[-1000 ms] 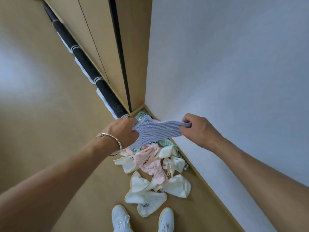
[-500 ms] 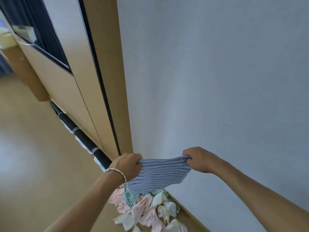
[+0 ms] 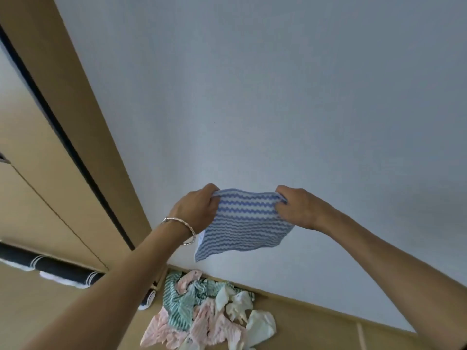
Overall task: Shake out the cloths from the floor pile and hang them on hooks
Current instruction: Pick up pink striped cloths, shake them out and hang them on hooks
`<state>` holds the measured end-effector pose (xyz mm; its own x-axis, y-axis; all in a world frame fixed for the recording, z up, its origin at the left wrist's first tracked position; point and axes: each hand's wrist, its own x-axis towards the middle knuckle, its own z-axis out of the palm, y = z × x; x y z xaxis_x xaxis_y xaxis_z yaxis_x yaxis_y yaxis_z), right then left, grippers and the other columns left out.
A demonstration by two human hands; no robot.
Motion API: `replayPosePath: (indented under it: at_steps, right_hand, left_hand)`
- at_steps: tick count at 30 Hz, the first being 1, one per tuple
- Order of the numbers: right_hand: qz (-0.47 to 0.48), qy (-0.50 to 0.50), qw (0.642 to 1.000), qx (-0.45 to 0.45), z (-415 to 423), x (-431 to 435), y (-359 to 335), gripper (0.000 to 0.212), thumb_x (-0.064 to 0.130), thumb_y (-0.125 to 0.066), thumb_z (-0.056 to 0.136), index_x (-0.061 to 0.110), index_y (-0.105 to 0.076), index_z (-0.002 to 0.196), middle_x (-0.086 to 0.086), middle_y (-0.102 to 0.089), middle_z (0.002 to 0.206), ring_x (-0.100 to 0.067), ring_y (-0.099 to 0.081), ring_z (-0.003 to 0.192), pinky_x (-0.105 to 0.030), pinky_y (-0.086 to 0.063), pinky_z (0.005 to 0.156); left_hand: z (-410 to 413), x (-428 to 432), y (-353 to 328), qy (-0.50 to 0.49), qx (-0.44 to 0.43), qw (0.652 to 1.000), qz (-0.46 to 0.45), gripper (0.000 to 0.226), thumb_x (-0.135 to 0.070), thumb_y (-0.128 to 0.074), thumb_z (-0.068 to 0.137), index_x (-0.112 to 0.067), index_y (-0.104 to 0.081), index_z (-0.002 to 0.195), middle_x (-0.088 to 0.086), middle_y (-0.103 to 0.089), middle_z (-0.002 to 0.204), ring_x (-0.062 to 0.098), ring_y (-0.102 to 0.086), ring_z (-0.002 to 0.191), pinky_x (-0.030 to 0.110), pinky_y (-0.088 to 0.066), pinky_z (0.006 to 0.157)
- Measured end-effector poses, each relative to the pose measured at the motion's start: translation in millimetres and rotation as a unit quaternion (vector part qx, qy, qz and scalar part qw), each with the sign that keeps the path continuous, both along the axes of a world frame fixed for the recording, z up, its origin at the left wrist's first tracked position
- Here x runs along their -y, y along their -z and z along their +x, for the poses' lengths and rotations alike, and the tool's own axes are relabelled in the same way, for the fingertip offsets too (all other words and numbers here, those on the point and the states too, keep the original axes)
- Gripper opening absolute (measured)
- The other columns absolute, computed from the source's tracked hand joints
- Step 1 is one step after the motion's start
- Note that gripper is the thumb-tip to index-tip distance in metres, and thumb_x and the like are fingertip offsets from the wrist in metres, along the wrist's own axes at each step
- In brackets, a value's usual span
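Both hands are up in front of the wall [image 3: 278, 97], with a blue-and-white wavy-striped cloth [image 3: 245, 223] stretched between them. The left hand [image 3: 195, 210] pinches the top left corner, fingers curled over the edge; the thumb is not clearly visible. The right hand [image 3: 300, 210] grips the top right corner with fingers curled in and fabric bunched at the knuckles. The top edge runs near level between the hands, a bit slack. The rest of the cloth hangs free below — bottom left corner lowest, bottom right corner just under the right wrist. The cloth is in the air close to the wall; I cannot tell whether it touches. There is a silver bracelet [image 3: 182, 229] on the left wrist. Both forearms are bare and reach in from the lower corners.

The pile [image 3: 204, 314] lies on the floor [image 3: 25, 311] below the held cloth, right at the foot of the wall — green striped, pink and white cloths crumpled together, the white ones toward the right. A wooden frame [image 3: 75, 109] with a dark strip runs along the wall's left edge, with tan panels left of it. A dark roll [image 3: 58, 270] with white bands lies on the floor at the foot of those panels, partly hidden behind the left forearm.
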<state>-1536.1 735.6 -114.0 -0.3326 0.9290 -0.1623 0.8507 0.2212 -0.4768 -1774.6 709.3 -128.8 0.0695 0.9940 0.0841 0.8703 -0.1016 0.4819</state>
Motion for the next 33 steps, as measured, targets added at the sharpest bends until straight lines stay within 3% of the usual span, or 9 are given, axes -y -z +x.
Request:
replayPosePath:
  at_steps: [3, 5, 10, 14, 17, 22, 24, 28, 33]
  right_hand:
    - [-0.025, 0.046, 0.998, 0.033, 26.7, 41.1, 1.4, 0.036, 0.056, -0.061, 0.083, 0.025, -0.051, 0.099, 0.005, -0.059, 0.088, -0.014, -0.056, 0.078, -0.031, -0.043, 0.067]
    - [-0.036, 0.074, 0.995, 0.056, 51.5, 65.5, 0.8, 0.042, 0.056, -0.063, 0.081, 0.025, -0.055, 0.108, 0.002, -0.063, 0.095, -0.016, -0.059, 0.085, -0.032, -0.047, 0.073]
    - [-0.016, 0.137, 0.987, 0.086, 125.4, 116.9, -13.8, 0.036, 0.043, -0.058, 0.092, 0.010, -0.056, 0.075, 0.001, -0.054, 0.068, -0.017, -0.053, 0.071, -0.028, -0.032, 0.057]
    - [0.011, 0.199, 0.976, 0.092, 176.9, 161.3, -18.8, 0.035, 0.040, -0.055, 0.094, 0.007, -0.058, 0.082, -0.005, -0.054, 0.085, -0.021, -0.054, 0.084, -0.034, -0.041, 0.072]
    - [0.030, 0.244, 0.965, 0.095, 220.7, 203.1, -20.4, 0.034, 0.039, -0.055, 0.093, 0.008, -0.058, 0.080, -0.005, -0.053, 0.090, -0.021, -0.055, 0.086, -0.036, -0.042, 0.075]
    - [0.051, 0.336, 0.935, 0.100, 310.7, 291.3, -28.5, 0.032, 0.039, -0.053, 0.092, 0.008, -0.063, 0.088, -0.003, -0.056, 0.092, -0.018, -0.055, 0.086, -0.035, -0.043, 0.077]
    - [0.066, 0.365, 0.923, 0.104, 351.5, 332.4, -31.8, 0.027, 0.034, -0.053, 0.093, 0.010, -0.064, 0.088, -0.001, -0.057, 0.092, -0.017, -0.054, 0.086, -0.033, -0.043, 0.075]
    - [0.103, 0.403, 0.900, 0.128, 429.3, 417.8, -39.2, 0.035, 0.025, -0.053, 0.091, 0.020, -0.045, 0.056, 0.004, -0.049, 0.065, -0.013, -0.047, 0.062, -0.033, -0.035, 0.057]
    - [0.131, 0.505, 0.842, 0.137, 514.7, 525.8, -43.8, 0.032, 0.019, -0.054, 0.089, 0.028, -0.045, 0.059, 0.004, -0.054, 0.071, -0.023, -0.056, 0.074, -0.037, -0.041, 0.064]
  left_hand:
    - [29.4, -1.4, 1.5, 0.087, 0.012, 0.996, -0.024, 0.035, -0.048, -0.056, 0.087, -0.020, -0.056, 0.108, 0.006, -0.066, 0.100, 0.027, -0.060, 0.095, 0.033, -0.044, 0.075]
    - [58.4, -2.7, 1.2, 0.148, -0.011, 0.988, -0.044, 0.044, -0.058, -0.066, 0.074, -0.027, -0.057, 0.105, 0.000, -0.066, 0.099, 0.023, -0.060, 0.093, 0.032, -0.048, 0.076]
    - [140.4, 14.4, -10.6, 0.263, -0.053, 0.963, -0.008, 0.030, -0.053, -0.064, 0.077, -0.024, -0.055, 0.077, -0.003, -0.060, 0.079, 0.021, -0.058, 0.083, 0.027, -0.039, 0.064]
    - [202.7, 30.2, -23.6, 0.334, -0.035, 0.942, 0.006, 0.034, -0.040, -0.060, 0.084, -0.022, -0.040, 0.064, -0.006, -0.050, 0.067, 0.020, -0.051, 0.072, 0.028, -0.034, 0.060]
    - [260.9, 47.8, -34.1, 0.403, -0.016, 0.915, 0.000, 0.035, -0.028, -0.062, 0.085, -0.020, -0.034, 0.065, -0.005, -0.046, 0.064, 0.020, -0.046, 0.069, 0.025, -0.032, 0.057]
    - [380.2, 106.0, -46.6, 0.506, -0.006, 0.862, 0.016, 0.014, -0.019, -0.057, 0.088, -0.013, -0.045, 0.084, -0.002, -0.052, 0.074, 0.020, -0.049, 0.074, 0.014, -0.030, 0.054]
    - [432.3, 140.2, -49.8, 0.545, 0.001, 0.838, 0.019, 0.014, -0.020, -0.059, 0.087, -0.016, -0.046, 0.086, -0.003, -0.054, 0.076, 0.018, -0.050, 0.075, 0.012, -0.030, 0.055]
    - [535.7, 207.3, -57.4, 0.598, 0.010, 0.801, 0.015, 0.024, -0.037, -0.065, 0.085, -0.015, -0.054, 0.087, -0.005, -0.056, 0.075, 0.013, -0.051, 0.072, 0.011, -0.032, 0.057]
    - [650.3, 292.0, -64.5, 0.640, 0.033, 0.767, 0.031, 0.027, -0.035, -0.062, 0.088, -0.018, -0.047, 0.072, -0.005, -0.052, 0.066, 0.015, -0.050, 0.067, 0.019, -0.034, 0.058]
